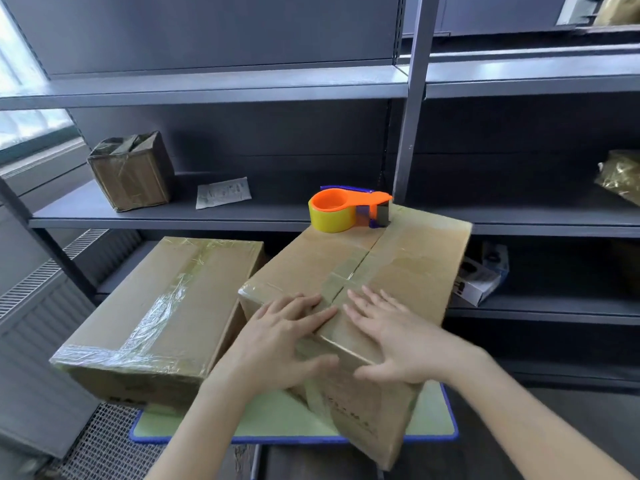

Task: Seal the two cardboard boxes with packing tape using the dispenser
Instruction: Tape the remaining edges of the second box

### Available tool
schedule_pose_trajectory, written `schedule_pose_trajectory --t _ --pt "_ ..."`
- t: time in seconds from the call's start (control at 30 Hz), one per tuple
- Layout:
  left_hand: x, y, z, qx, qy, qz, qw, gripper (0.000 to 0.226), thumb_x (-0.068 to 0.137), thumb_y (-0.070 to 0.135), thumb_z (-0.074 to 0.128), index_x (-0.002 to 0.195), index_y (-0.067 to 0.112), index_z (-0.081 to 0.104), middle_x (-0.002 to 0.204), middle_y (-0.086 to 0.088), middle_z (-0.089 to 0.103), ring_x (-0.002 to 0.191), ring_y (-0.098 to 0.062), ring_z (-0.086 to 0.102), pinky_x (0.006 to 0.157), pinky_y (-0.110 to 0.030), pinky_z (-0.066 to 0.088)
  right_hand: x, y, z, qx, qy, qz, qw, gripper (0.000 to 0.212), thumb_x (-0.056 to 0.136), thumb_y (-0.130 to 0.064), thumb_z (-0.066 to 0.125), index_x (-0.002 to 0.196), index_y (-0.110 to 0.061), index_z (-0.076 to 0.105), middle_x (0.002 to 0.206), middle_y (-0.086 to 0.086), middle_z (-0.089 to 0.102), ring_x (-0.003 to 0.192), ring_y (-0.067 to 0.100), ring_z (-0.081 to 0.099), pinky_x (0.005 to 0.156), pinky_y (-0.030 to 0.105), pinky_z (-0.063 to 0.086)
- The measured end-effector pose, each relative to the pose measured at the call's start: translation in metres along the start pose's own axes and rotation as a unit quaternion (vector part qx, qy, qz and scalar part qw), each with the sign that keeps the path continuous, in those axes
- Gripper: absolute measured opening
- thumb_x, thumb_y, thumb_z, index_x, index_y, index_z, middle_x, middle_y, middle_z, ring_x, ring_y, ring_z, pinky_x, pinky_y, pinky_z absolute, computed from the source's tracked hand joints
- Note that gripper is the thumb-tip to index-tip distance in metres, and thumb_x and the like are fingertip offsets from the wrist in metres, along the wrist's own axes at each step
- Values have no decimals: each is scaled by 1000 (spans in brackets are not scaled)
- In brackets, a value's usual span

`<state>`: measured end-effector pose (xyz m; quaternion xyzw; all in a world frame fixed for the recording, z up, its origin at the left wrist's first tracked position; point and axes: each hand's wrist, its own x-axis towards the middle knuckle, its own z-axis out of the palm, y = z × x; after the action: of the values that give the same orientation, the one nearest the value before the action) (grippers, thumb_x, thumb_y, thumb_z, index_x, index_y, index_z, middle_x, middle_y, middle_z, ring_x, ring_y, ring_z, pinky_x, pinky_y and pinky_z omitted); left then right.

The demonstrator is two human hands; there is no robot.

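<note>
a dark grey metal shelving unit [221, 88] fills the view from nine o'clock round to three o'clock. in front of it stands a small table with a pale green top [277, 420] edged in blue, at six o'clock. two cardboard boxes sit on it side by side, touching. the right box [408, 271], at the centre, is tilted, its near corner hanging past the table's edge; clear tape runs along its top seam. the left box [166, 306], at eight o'clock, lies flat, with shiny, wrinkled tape along its seam and near edge. the person's left hand [277, 341] and right hand [398, 334] lie flat on the near end of the right box, one on each side of the seam, fingers spread and pressing down, thumbs wrapped over the near edge; neither grips anything. a small battered box [131, 171] stands on a shelf at ten o'clock. the tape dispenser [343, 209], orange with a yellowish roll, rests on the far end of the right box at twelve o'clock, well apart from both hands. a white packet [223, 192] lies on the shelf at eleven o'clock, between the battered box and the dispenser.
</note>
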<state>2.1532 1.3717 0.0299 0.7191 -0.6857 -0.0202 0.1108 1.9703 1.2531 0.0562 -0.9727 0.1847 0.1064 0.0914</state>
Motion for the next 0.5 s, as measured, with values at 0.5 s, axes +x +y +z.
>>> schedule_pose_trajectory --t 0.5 --pt "96 16 -26 4 71 -30 997 46 93 50 44 133 29 50 118 6 55 101 -15 56 79 -30 47 -22 82 -6 147 2 9 989 64 91 -36 56 140 -50 18 147 -34 -3 134 -8 -20 111 25 -18"
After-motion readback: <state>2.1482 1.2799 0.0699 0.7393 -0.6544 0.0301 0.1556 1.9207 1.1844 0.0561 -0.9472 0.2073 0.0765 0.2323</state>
